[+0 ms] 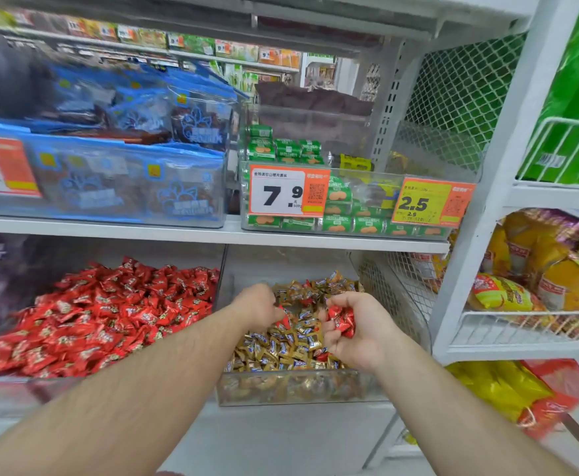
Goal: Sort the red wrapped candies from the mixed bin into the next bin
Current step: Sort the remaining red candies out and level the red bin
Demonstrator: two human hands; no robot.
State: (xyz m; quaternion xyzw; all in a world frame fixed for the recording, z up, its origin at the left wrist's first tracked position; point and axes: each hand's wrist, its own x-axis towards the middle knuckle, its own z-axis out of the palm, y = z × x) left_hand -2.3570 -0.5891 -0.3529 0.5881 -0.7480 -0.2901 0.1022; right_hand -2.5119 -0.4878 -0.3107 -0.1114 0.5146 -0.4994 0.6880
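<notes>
So the white shelf board [212,237] is the thing everything hangs off here. Sitting on top of it, at its left end, there's a clear tub [109,187] stuffed with blue snack bags. Right of that tub, still on the board, a second clear tub [346,201] holds green biscuit packs, with a 7.9 price tag [288,190] and a 2.5 tag [430,202] stuck on its front wall. Under the board, left side, a clear bin [2,393] is heaped with red wrapped candies [109,314]. Just right of it, also below the board, the mixed bin [295,386] holds mostly gold wrapped candies [274,352].
</notes>
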